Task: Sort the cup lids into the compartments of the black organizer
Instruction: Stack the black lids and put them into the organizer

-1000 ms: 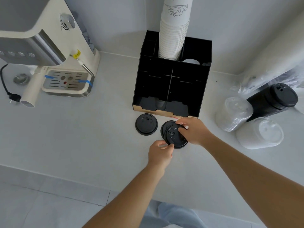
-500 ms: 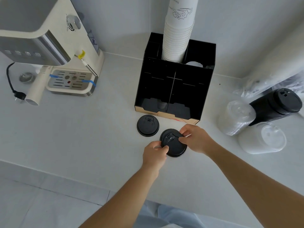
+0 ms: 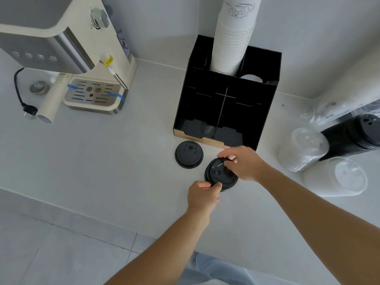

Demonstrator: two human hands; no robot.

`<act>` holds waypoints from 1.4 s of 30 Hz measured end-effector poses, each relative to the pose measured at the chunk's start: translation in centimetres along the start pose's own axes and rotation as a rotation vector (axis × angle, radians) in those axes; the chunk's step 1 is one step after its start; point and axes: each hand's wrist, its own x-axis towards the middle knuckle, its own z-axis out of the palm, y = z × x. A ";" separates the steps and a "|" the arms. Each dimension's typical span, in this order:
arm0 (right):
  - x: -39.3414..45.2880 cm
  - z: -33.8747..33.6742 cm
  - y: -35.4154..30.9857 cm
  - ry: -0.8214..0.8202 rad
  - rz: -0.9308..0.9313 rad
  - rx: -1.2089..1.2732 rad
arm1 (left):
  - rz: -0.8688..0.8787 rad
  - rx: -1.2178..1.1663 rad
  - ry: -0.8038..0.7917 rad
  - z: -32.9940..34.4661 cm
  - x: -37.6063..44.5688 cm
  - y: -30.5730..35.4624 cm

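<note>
A small stack of black cup lids lies on the white counter just in front of the black organizer. My right hand grips the stack's far right edge from above. My left hand pinches its near edge. A single black lid lies flat to the left of the stack, apart from both hands. The organizer's two front compartments look dark; a tall stack of white paper cups stands in its back.
A cream espresso machine stands at the back left with a cord and plug. At the right lie sleeves of clear lids, white lids and black lids. The counter's front edge runs below my arms.
The tilted top lid has settled onto the stack. Both hands stay on the stack, my left hand shifting to its near edge.
</note>
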 end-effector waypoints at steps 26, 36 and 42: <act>2.0 2.4 1.1 -0.043 0.033 -0.117 | 0.076 0.242 0.043 -1.1 -0.1 1.0; 1.0 2.0 0.6 -0.019 0.162 0.050 | 0.118 0.278 0.043 -1.4 0.6 0.5; -0.3 1.9 0.6 -0.022 0.274 0.315 | 0.168 0.332 -0.004 -3.0 1.4 -0.1</act>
